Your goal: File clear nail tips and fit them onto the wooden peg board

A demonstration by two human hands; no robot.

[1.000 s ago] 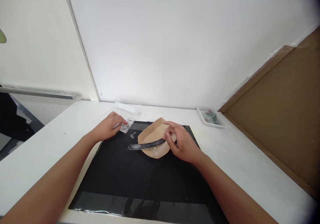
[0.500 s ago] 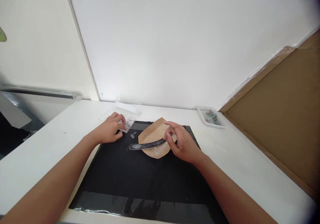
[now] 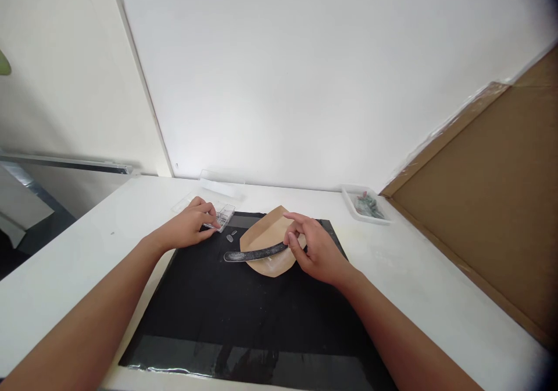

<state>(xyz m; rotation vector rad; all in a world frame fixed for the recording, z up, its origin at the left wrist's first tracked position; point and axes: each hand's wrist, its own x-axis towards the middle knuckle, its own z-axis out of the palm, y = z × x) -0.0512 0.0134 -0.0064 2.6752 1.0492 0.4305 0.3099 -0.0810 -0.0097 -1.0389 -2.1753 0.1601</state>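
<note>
My right hand (image 3: 317, 249) grips one end of a curved black nail file (image 3: 255, 254), its surface whitened with dust. The index finger points out, while the thumb and other fingers close on the file. Beneath the file lies a brown paper tray (image 3: 260, 237) with whitish dust in it. At the near edge of a clear compartment box (image 3: 226, 212), my left hand (image 3: 195, 223) has thumb and fingertips drawn together; whatever is between them is too small to make out. Two small clear pieces, like false nail tips (image 3: 229, 238), lie on the black mat (image 3: 244, 304) beside the box.
A clear lid with a white slip (image 3: 221, 189) lies behind the box, near the wall. A white tray (image 3: 383, 221) of greenish bits in plastic stands at the back right. Brown cardboard (image 3: 488, 205) borders the white table (image 3: 405, 280) on the right.
The thumb and fingers of my left hand have come together at the box's near edge. My right hand and the nail file stay almost where they were.
</note>
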